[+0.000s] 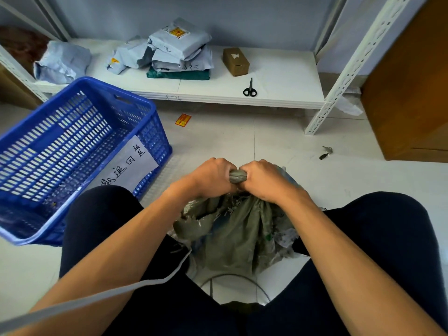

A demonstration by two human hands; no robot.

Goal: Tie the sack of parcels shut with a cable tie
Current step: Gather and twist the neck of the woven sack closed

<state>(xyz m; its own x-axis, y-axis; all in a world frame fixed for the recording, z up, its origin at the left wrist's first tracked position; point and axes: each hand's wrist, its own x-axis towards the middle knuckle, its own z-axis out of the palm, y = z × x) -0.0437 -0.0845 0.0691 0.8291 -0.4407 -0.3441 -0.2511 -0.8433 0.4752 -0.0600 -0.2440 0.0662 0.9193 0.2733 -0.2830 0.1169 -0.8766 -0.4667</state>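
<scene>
A grey-green woven sack (pixel 240 229) stands on the floor between my knees, its frayed mouth gathered into a twisted neck (pixel 238 177). My left hand (pixel 213 177) grips the neck from the left and my right hand (pixel 264 181) grips it from the right, fists touching. A long white strap (pixel 135 286) runs from the sack's left side under my left forearm toward the bottom left corner. No fastened tie shows on the neck; my fingers hide most of it.
A blue plastic basket (pixel 80 151) with a handwritten paper label sits at my left knee. A low white shelf (pixel 278 93) behind holds grey mailer parcels (pixel 179 48), a small cardboard box (pixel 236 61) and black scissors (pixel 250 89). A brown cabinet (pixel 409 93) stands right.
</scene>
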